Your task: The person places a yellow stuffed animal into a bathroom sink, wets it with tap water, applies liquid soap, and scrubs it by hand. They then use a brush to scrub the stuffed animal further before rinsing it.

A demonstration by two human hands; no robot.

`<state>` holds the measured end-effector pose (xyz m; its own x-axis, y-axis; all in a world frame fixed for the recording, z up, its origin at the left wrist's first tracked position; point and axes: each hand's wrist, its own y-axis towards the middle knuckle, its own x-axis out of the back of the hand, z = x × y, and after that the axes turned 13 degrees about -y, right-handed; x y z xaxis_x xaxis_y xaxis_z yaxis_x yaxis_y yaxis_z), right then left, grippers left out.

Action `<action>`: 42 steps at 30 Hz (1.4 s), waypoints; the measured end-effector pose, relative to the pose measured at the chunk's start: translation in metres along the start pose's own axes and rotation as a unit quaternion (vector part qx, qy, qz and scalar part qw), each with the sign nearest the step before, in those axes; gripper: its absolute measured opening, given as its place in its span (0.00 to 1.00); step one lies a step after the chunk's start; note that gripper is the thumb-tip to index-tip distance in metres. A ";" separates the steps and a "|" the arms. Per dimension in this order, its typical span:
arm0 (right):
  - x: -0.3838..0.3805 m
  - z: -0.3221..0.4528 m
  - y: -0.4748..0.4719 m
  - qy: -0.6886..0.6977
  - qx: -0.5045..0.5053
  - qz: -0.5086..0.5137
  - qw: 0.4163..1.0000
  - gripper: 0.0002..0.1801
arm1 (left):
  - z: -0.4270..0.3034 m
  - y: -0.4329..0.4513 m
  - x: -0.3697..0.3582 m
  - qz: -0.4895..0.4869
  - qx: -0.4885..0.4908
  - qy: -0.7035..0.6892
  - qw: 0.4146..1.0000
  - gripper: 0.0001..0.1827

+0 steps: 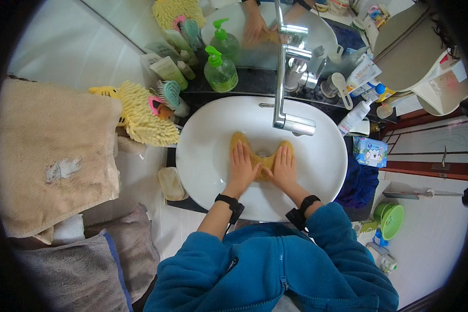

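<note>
A yellow-brown, U-shaped soft item, cloth or sponge by its look, lies in the white oval washbasin. My left hand is laid flat along its left arm, fingers pointing away from me. On the right arm, my right hand lies the same way. Both thumbs point inward over the lower middle and nearly meet. The palms hide part of the item, and neither hand is seen wrapped around it. Behind it shows part of the drain. A chrome faucet reaches over the basin; no running water is visible.
Behind the basin stand a green-pump soap bottle and several tubes. Right are a white bottle, a wipes pack and dark blue cloth. Left are a soap dish, a yellow chenille item and a beige towel.
</note>
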<state>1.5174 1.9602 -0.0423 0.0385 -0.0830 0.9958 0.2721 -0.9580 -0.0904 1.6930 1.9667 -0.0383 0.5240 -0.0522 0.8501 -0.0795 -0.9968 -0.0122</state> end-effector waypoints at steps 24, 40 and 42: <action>-0.035 0.001 0.022 0.025 -0.022 0.126 0.991 0.54 | 0.013 0.012 -0.038 0.043 0.044 0.062 0.996 0.48; -0.033 -0.001 0.028 0.132 -0.032 0.234 0.963 0.55 | 0.010 0.016 -0.041 0.062 0.066 0.040 0.995 0.47; -0.028 -0.001 0.026 0.058 -0.022 0.204 0.977 0.53 | 0.012 0.014 -0.036 0.016 0.032 -0.002 0.999 0.47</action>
<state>1.5225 1.9376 -0.0724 0.0249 -0.4893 0.8718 0.2146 -0.8491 -0.4827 1.6833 1.9541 -0.0754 0.5251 -0.0844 0.8468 -0.0423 -0.9964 -0.0730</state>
